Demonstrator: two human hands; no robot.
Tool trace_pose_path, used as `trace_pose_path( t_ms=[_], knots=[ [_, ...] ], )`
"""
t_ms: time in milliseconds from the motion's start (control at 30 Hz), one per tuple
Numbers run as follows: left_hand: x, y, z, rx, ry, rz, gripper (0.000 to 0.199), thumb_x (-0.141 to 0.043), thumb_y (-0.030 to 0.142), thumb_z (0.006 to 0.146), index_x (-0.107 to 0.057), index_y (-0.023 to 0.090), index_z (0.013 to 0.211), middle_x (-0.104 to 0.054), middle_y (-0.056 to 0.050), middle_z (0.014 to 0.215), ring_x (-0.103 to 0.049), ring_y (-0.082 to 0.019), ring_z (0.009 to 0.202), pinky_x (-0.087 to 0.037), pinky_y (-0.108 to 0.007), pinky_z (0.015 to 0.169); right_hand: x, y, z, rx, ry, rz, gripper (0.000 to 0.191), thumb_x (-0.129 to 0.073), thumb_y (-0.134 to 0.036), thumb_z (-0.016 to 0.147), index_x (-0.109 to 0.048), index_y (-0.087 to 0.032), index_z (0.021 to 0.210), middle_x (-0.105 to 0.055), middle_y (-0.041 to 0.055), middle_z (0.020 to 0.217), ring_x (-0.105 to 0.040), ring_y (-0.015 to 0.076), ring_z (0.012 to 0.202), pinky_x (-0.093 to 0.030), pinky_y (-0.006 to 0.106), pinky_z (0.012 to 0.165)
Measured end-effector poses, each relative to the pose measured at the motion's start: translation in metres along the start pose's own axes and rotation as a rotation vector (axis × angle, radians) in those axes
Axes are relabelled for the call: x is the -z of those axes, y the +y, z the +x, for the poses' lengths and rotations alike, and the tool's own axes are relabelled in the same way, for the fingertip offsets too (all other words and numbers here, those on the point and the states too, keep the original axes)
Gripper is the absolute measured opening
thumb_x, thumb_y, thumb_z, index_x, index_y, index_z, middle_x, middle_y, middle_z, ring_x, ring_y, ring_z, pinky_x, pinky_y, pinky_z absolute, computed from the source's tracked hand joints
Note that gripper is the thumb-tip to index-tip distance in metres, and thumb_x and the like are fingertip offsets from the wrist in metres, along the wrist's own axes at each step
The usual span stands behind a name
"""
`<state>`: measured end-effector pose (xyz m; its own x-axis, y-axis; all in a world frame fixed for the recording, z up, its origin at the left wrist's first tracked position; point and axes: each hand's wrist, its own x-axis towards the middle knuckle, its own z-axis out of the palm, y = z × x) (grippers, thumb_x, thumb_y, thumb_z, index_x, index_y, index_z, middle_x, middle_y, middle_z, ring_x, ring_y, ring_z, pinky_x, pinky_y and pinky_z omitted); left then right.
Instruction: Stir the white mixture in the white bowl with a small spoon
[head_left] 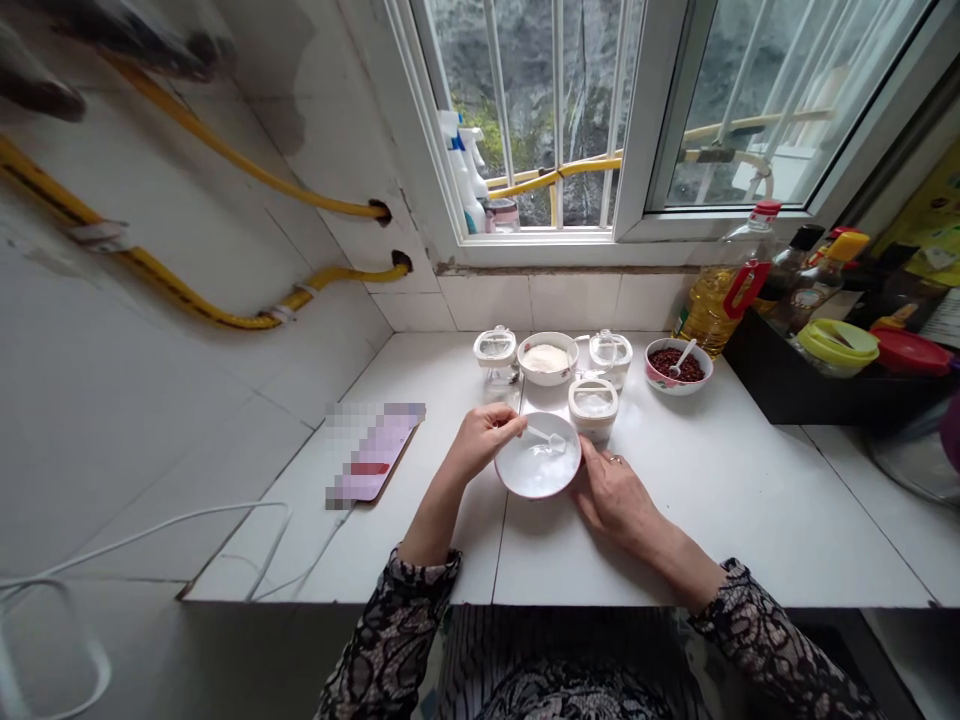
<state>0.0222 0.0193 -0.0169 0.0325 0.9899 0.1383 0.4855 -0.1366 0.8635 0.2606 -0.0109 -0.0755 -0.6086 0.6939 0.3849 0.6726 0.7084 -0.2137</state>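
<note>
At the far left, a yellow hose (191,290) runs along the wall, and a white cable (180,522) loops below it and onto the white tiled surface (712,490). Right of the cable a phone (384,465) lies on the surface, its picture partly blurred out. Next comes the left hand (487,435), its grip closed, thumb and fingers pinching the handle of a small white spoon (556,442). The spoon's head is inside a white bowl (517,478), which sits on the surface between the two hands and holds a little whitish, glossy matter that I cannot identify. Beyond the bowl, on the far side, stand a lidded clear jar (496,352), a bowl of white powder or grains (547,379) and a second clear jar (611,352); a third, cream-lidded jar (592,408) stands nearer, just beside the white bowl. The right hand (619,495), wearing a ring, touches the white bowl's right side; its grip is partly curled, and I cannot tell whether it clasps the rim or only steadies it. Farther right are a bowl of dark red beans (664,384) with a white spoon in it, an oil bottle (716,300) and a black caddy (780,375) of bottles and tubs
</note>
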Motion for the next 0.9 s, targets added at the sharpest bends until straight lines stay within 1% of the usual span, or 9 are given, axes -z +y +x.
trace_pose_path(
  t_ms=[133, 233, 333, 500, 567, 700, 800, 900],
  knots=[
    [-0.003, -0.001, -0.001, -0.049, 0.018, 0.024, 0.032, -0.061, 0.04, 0.075, -0.064, 0.017, 0.054, -0.062, 0.0, 0.058, -0.051, -0.013, 0.058, -0.038, -0.024, 0.057, 0.001, 0.0, 0.0, -0.015, -0.015, 0.009, 0.078, -0.052, -0.017, 0.085, -0.013, -0.005, 0.151, -0.065, 0.0191, 0.114, -0.061, 0.0309, 0.096, -0.053, 0.044, 0.084],
    [-0.003, 0.0, -0.003, -0.076, -0.004, 0.014, 0.032, -0.062, 0.041, 0.076, -0.066, 0.017, 0.055, -0.063, -0.001, 0.061, -0.052, -0.013, 0.06, -0.039, -0.024, 0.058, 0.001, -0.001, 0.0, -0.018, -0.013, -0.002, 0.077, -0.052, -0.017, 0.085, -0.015, -0.004, 0.151, -0.065, 0.0198, 0.113, -0.061, 0.0308, 0.096, -0.053, 0.043, 0.084],
    [-0.004, 0.002, -0.004, -0.072, -0.032, -0.01, 0.031, -0.062, 0.041, 0.076, -0.067, 0.017, 0.056, -0.063, -0.002, 0.062, -0.052, -0.013, 0.06, -0.039, -0.024, 0.058, 0.001, -0.001, 0.001, -0.019, -0.022, -0.006, 0.075, -0.051, -0.018, 0.087, -0.014, -0.004, 0.151, -0.065, 0.0201, 0.114, -0.061, 0.0305, 0.095, -0.053, 0.043, 0.083],
    [-0.005, 0.005, -0.004, -0.033, -0.041, -0.046, 0.032, -0.062, 0.043, 0.073, -0.064, 0.017, 0.054, -0.06, 0.0, 0.059, -0.05, -0.013, 0.058, -0.037, -0.025, 0.057, 0.001, -0.001, 0.0, -0.009, -0.01, -0.011, 0.077, -0.052, -0.018, 0.086, -0.013, -0.004, 0.151, -0.065, 0.0208, 0.116, -0.061, 0.0311, 0.096, -0.053, 0.043, 0.083],
    [-0.003, 0.004, -0.004, -0.005, -0.04, -0.065, 0.033, -0.062, 0.045, 0.072, -0.063, 0.017, 0.054, -0.057, 0.001, 0.056, -0.047, -0.012, 0.057, -0.035, -0.025, 0.056, 0.0, 0.0, 0.0, -0.006, -0.006, -0.013, 0.078, -0.052, -0.017, 0.085, -0.012, -0.003, 0.151, -0.065, 0.021, 0.116, -0.061, 0.031, 0.095, -0.053, 0.044, 0.083],
    [0.002, 0.002, -0.003, 0.051, -0.029, -0.138, 0.036, -0.063, 0.048, 0.07, -0.061, 0.017, 0.052, -0.05, 0.003, 0.05, -0.041, -0.011, 0.054, -0.031, -0.025, 0.055, 0.0, 0.0, 0.0, -0.015, -0.016, 0.008, 0.079, -0.052, -0.017, 0.085, -0.012, -0.006, 0.152, -0.064, 0.0197, 0.116, -0.061, 0.0308, 0.095, -0.053, 0.044, 0.083],
    [0.005, 0.003, -0.002, 0.074, -0.027, -0.212, 0.036, -0.064, 0.048, 0.068, -0.059, 0.018, 0.051, -0.049, 0.002, 0.05, -0.041, -0.012, 0.055, -0.032, -0.026, 0.057, 0.0, 0.0, 0.0, -0.015, -0.015, 0.015, 0.078, -0.051, -0.017, 0.086, -0.012, -0.007, 0.153, -0.065, 0.0189, 0.114, -0.061, 0.0306, 0.094, -0.053, 0.044, 0.082],
    [0.008, 0.005, -0.001, 0.107, -0.023, -0.258, 0.036, -0.066, 0.048, 0.064, -0.057, 0.018, 0.047, -0.047, 0.003, 0.05, -0.04, -0.012, 0.055, -0.033, -0.026, 0.059, -0.001, -0.001, 0.0, -0.014, -0.006, -0.002, 0.077, -0.052, -0.017, 0.086, -0.015, -0.004, 0.152, -0.065, 0.0191, 0.112, -0.06, 0.0297, 0.094, -0.053, 0.043, 0.082]
  ],
)
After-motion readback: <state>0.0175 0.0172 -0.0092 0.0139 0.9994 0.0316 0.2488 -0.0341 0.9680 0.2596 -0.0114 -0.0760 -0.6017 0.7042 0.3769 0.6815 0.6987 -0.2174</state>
